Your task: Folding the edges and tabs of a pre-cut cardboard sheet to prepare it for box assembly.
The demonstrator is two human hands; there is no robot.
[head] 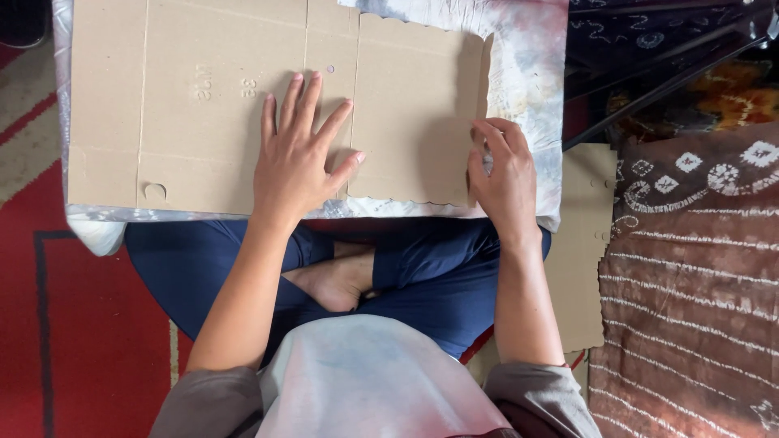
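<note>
The flat cardboard sheet [203, 122] lies across a cloth-covered bench [527, 73] over the person's crossed legs. The left hand [299, 158] presses on it near the middle, palm down, fingers spread wide and pointing toward 12 o'clock. At 3 o'clock from it the right hand [501, 174] pinches the sheet's scalloped right edge, fingers curled closed on it. Farther out at 3 o'clock lies a brown patterned cloth [690, 268]; at 9 o'clock, a red rug [81, 324].

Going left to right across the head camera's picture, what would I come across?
Red rug → left hand flat on the cardboard sheet → right hand at the sheet's right edge → brown patterned cloth.
</note>
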